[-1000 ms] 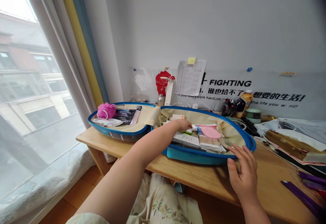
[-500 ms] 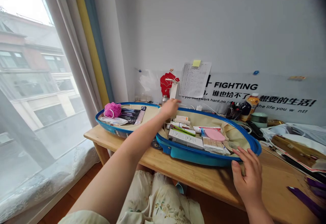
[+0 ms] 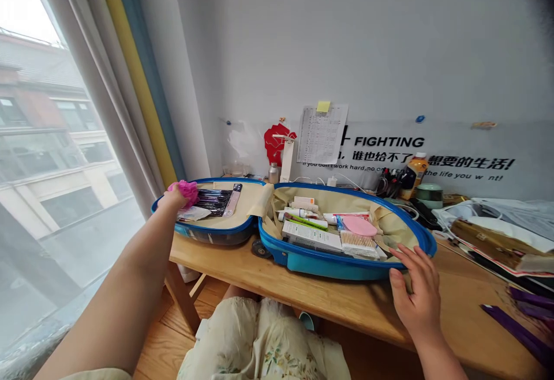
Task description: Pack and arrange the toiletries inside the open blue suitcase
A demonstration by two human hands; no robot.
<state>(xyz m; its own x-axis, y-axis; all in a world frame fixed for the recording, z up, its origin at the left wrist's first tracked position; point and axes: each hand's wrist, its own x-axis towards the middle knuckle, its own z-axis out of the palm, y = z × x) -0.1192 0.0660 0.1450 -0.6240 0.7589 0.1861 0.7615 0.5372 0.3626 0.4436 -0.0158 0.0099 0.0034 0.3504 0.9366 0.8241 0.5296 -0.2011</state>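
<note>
On the table lies a blue suitcase (image 3: 337,264), spread open in two lined halves. At the far left end, my left hand (image 3: 173,198) closes on a pink bath puff (image 3: 188,192); its fingers are partly hidden. Beside the puff are a pack of dark slim sticks (image 3: 214,200) and a white packet (image 3: 193,213). My right hand (image 3: 418,288), fingers spread, rests at the rim of the right half. Inside that half are a long white box (image 3: 311,236), tubes, a green item (image 3: 305,220), a pink oval pad (image 3: 360,226) and a pack of cotton swabs (image 3: 358,243).
Behind the suitcase stand a white lamp-like device (image 3: 286,161), a small silvery bottle (image 3: 273,173) and an orange-capped bottle (image 3: 414,177). A brown pouch (image 3: 493,239) and papers lie at right, with purple strips (image 3: 515,328) nearer. Curtains (image 3: 112,80) hang at left.
My left hand has gone from above the suitcase's middle to the bath puff at the left end. My right hand stays at the rim. The view has shifted slightly.
</note>
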